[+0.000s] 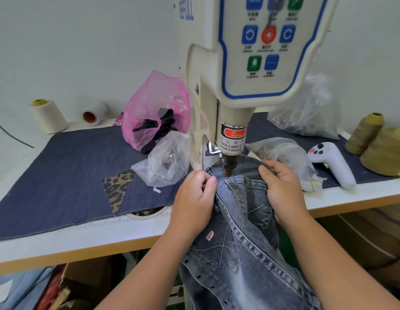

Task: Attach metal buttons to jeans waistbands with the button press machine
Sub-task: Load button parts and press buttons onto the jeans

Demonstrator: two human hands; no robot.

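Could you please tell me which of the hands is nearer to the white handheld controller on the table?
Right. The right hand grips the jeans just left of the white controller; the left hand holds them farther left.

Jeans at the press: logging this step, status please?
Left hand and right hand both pinch waistband. Waistband sits under punch. Fingers close beside punch.

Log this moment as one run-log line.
left hand grips waistband | right hand grips waistband | waistband under press head | button not visible
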